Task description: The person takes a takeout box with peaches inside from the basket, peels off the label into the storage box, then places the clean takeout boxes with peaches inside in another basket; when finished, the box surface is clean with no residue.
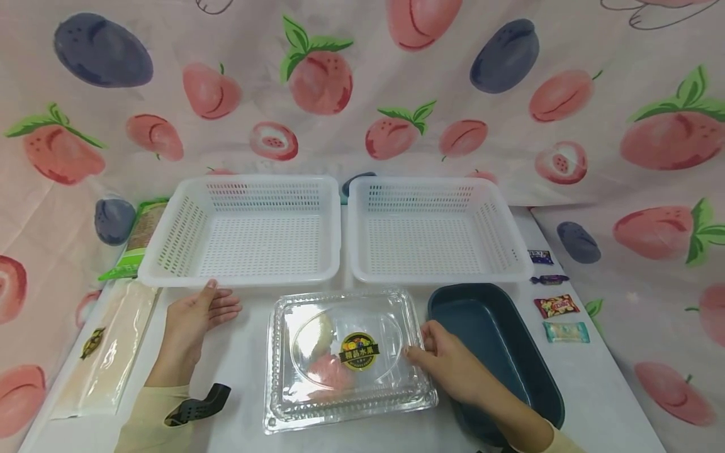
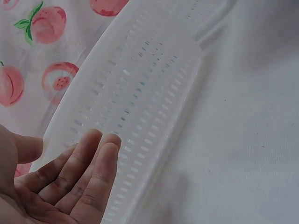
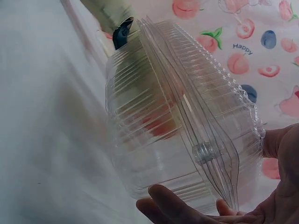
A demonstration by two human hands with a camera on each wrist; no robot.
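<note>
A clear plastic clamshell fruit box [image 1: 391, 314], its lid closed and bearing a round black-and-gold label, is at the front centre. Through it show something pinkish red [image 3: 161, 123] and something pale green. My right hand [image 1: 450, 362] grips the box's right side, thumb on the lid; in the right wrist view its fingers [image 3: 175, 205] lie along the box's lower part. My left hand [image 1: 195, 321] holds nothing. Its fingers are extended and the thumb points up, close to the front rim of the left white basket [image 1: 238, 281]. In the left wrist view the fingers [image 2: 100, 182] overlap the basket's perforated wall.
Right of the left basket stands a second white basket [image 1: 442, 277]. A dark blue tray [image 1: 510, 352] lies beneath my right forearm. Several small wrapped snacks [image 1: 557, 306] line the right edge. A long pale packet [image 1: 107, 352] and a green bag [image 1: 136, 242] are at the left.
</note>
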